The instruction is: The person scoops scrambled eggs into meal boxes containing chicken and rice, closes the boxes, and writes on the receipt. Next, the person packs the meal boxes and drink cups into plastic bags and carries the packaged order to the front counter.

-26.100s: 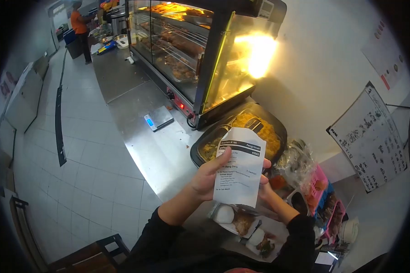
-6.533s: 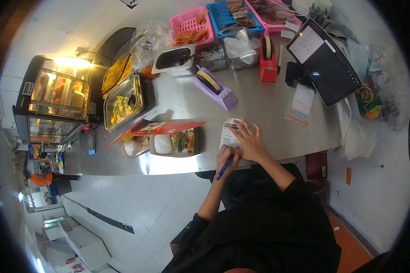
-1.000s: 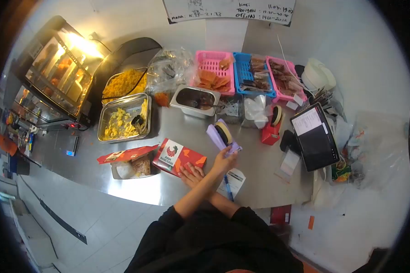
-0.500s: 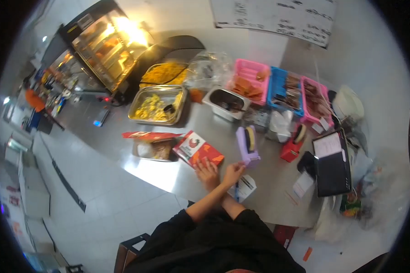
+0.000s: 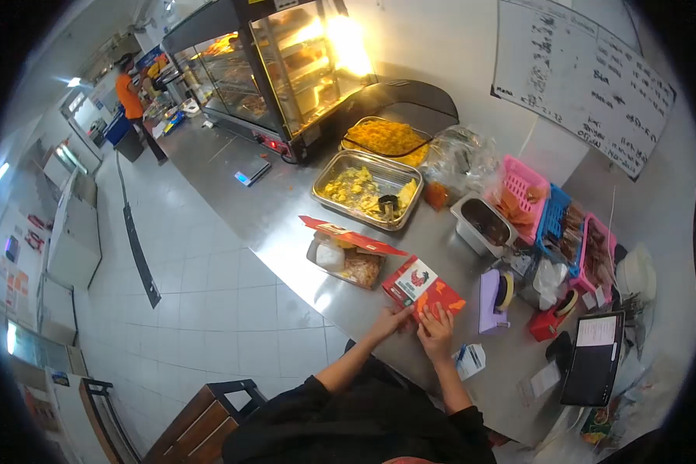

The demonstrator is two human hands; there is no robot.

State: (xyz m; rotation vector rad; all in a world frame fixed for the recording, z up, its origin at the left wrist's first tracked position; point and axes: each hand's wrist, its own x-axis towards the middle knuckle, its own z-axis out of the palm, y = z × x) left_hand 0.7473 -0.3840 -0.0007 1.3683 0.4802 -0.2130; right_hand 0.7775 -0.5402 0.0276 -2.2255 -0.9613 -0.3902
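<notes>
A closed red-and-white cardboard food box (image 5: 421, 280) lies near the front edge of the steel table. My right hand (image 5: 436, 331) rests on its near right part, with the fingers stretched over the lid. At the near edge of the box is my left hand (image 5: 394, 319), its fingers pinched together; whatever is between them is too small to see. Beside it, an open food box (image 5: 346, 263) has its red lid raised, showing a white lump and other food inside. A purple tape dispenser (image 5: 490, 303) stands to the right of my hands.
Behind are a tray of yellow food (image 5: 363, 193), a metal sauce pan (image 5: 483, 224), and pink and blue baskets (image 5: 558, 224). On the right are a red tape dispenser (image 5: 551, 321) and a tablet (image 5: 593, 359). A person in orange (image 5: 129, 97) stands far left.
My left hand has left the purple tape dispenser and come to the box's near edge, so my arms are uncrossed. The right hand remains on the box. The view has turned left.
</notes>
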